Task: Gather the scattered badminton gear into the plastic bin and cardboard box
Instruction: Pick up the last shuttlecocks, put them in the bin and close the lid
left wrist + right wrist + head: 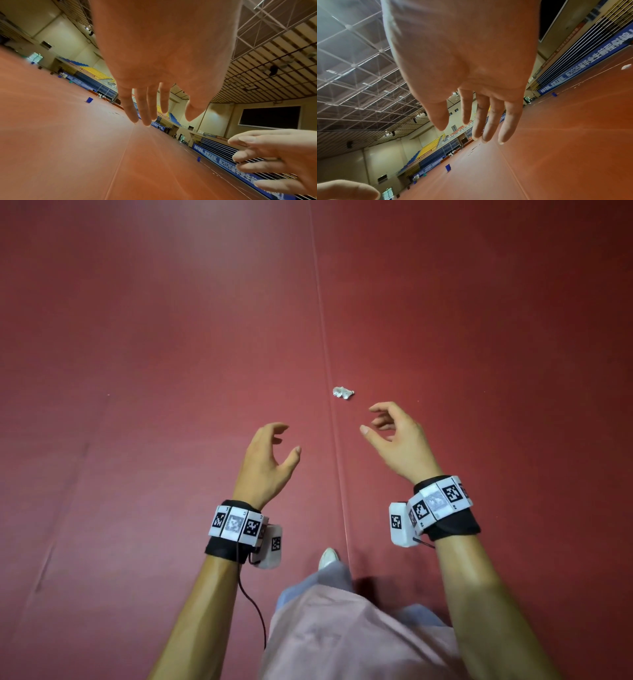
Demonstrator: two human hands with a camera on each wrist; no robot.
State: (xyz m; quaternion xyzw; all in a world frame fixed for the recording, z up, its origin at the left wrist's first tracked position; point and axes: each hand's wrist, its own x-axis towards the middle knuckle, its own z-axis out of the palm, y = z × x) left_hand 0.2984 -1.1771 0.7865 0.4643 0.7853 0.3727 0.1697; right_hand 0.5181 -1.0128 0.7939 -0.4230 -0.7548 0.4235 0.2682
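Observation:
A white feather shuttlecock (pixel 343 393) lies on the red court floor beside a floor seam (pixel 325 337). My right hand (pixel 370 419) hovers just near and right of it, apart from it, fingers loosely curled and holding nothing. My left hand (pixel 288 440) hangs further left and nearer to me, also relaxed and empty. The left wrist view shows the left hand (pixel 161 116) with straight fingers above the floor and the right hand (pixel 267 159) at its right edge. In the right wrist view the right hand (pixel 471 128) is spread; a small white object (pixel 625 67) lies on the floor. No bin or box shows clearly.
The red floor (pixel 137 405) stretches all around. My shoe (pixel 328 558) and pink clothing (pixel 342 638) are below. Small blue objects (pixel 89 100) (pixel 448 167) stand far off on the court. Blue banners (pixel 223 162) and stands line the hall's edge.

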